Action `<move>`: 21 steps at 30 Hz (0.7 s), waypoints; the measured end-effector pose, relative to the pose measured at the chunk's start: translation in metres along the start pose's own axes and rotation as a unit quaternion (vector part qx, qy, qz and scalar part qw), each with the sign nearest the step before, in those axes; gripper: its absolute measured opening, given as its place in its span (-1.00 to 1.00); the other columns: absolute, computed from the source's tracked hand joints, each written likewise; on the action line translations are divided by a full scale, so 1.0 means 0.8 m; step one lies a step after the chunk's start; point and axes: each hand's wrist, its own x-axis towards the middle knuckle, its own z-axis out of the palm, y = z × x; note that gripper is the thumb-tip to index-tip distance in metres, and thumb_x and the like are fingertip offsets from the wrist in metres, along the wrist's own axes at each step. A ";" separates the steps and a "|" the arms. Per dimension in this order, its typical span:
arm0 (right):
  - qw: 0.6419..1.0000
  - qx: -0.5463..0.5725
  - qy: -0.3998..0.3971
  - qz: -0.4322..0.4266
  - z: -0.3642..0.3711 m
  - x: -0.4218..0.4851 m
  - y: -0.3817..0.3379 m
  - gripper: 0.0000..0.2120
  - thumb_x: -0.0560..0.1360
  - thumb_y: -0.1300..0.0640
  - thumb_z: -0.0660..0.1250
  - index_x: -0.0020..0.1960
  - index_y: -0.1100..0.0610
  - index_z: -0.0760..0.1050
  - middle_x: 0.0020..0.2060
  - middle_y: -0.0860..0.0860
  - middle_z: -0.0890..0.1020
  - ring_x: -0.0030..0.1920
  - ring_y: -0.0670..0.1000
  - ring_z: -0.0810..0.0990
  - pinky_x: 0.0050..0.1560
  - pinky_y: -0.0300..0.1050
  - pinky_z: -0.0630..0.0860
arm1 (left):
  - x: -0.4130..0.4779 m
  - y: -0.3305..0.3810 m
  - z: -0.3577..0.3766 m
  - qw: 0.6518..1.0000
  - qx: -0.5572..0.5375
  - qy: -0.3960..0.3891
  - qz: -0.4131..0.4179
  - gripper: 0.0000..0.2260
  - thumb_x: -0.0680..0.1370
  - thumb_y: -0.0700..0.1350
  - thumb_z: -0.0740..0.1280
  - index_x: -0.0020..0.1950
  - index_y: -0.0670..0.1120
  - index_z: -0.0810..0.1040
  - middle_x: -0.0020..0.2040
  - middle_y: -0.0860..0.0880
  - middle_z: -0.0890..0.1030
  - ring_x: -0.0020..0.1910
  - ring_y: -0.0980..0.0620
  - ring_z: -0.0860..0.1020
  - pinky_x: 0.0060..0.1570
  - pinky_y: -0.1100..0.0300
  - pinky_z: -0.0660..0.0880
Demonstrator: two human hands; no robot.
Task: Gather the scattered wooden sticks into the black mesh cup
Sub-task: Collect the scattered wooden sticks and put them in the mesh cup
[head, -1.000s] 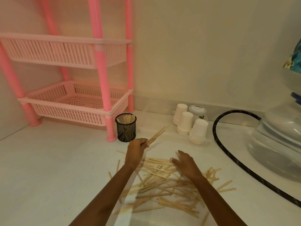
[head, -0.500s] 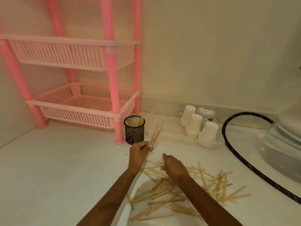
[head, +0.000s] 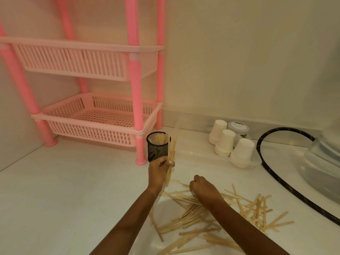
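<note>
Left hand clamps a near-upright stick bundle just beside the black mesh cup, cup directly ahead and nearest that hand; right hand, fingers curled, pinches at the scattered sticks nearer the body.

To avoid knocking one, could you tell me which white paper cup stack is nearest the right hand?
The front stack, closest to the camera and beside the black hose.

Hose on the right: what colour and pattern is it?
The hose is black with small pale flecks along its length, seen best in the head view.
</note>
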 end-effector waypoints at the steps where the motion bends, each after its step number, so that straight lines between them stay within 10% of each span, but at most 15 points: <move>1: 0.999 -0.024 0.026 -0.003 -0.001 -0.003 -0.002 -0.77 0.44 0.42 0.20 0.05 0.24 0.47 0.05 0.20 0.49 0.02 0.11 0.49 -0.19 -0.11 0.41 | 0.002 0.001 -0.002 1.000 -0.001 0.001 -0.002 -0.83 0.54 -0.36 0.23 -0.12 -0.18 0.58 -0.23 -0.13 0.59 -0.19 -0.05 0.54 -0.16 0.24 0.50; 5: 0.996 -0.071 0.054 0.006 -0.013 -0.011 -0.011 -0.72 -0.01 0.27 0.60 -0.38 0.16 0.57 -0.42 0.07 0.56 -0.44 -0.08 0.52 -0.57 -0.32 0.38 | 0.007 0.007 -0.008 1.000 0.003 -0.002 0.002 -0.77 0.55 -0.37 0.19 -0.20 -0.13 0.54 -0.12 -0.16 0.58 -0.09 -0.08 0.53 -0.14 0.24 0.47; 9: 0.995 -0.054 0.077 0.020 -0.012 -0.012 -0.014 -0.78 0.16 0.31 0.52 -0.23 0.21 0.57 -0.28 0.09 0.60 -0.32 -0.02 0.56 -0.45 -0.27 0.46 | 0.010 0.012 -0.012 1.000 0.010 -0.011 0.019 -0.78 0.56 -0.39 0.16 -0.14 -0.16 0.53 -0.05 -0.14 0.57 0.00 -0.08 0.53 -0.01 0.17 0.49; 12: 1.000 0.004 0.022 0.011 -0.001 -0.006 -0.004 -0.72 0.54 0.37 0.05 0.19 0.20 0.36 0.11 0.15 0.49 0.07 0.08 0.48 -0.05 -0.09 0.43 | 0.018 0.017 -0.015 0.999 0.012 -0.013 0.028 -0.82 0.57 -0.38 0.15 0.04 -0.35 0.53 -0.11 -0.13 0.57 -0.06 -0.08 0.54 -0.02 0.19 0.53; 15: 0.997 0.051 0.048 0.044 -0.010 -0.003 0.001 -0.76 0.55 0.31 0.07 0.18 0.18 0.38 0.08 0.12 0.54 0.05 0.08 0.52 -0.14 -0.13 0.34 | 0.026 0.033 -0.022 0.998 -0.009 -0.022 0.055 -0.81 0.58 -0.37 0.13 0.10 -0.34 0.51 -0.12 -0.12 0.59 -0.14 -0.03 0.57 -0.20 0.34 0.56; 21: 0.952 0.240 0.178 0.065 -0.062 0.006 0.017 -0.80 0.59 0.20 0.12 -0.04 0.24 0.49 -0.22 0.10 0.59 -0.23 0.06 0.55 -0.31 -0.22 0.23 | 0.060 0.069 -0.026 0.994 -0.022 0.036 0.105 -0.83 0.58 -0.36 0.14 0.04 -0.30 0.52 -0.11 -0.17 0.58 -0.12 -0.11 0.56 0.09 -0.06 0.48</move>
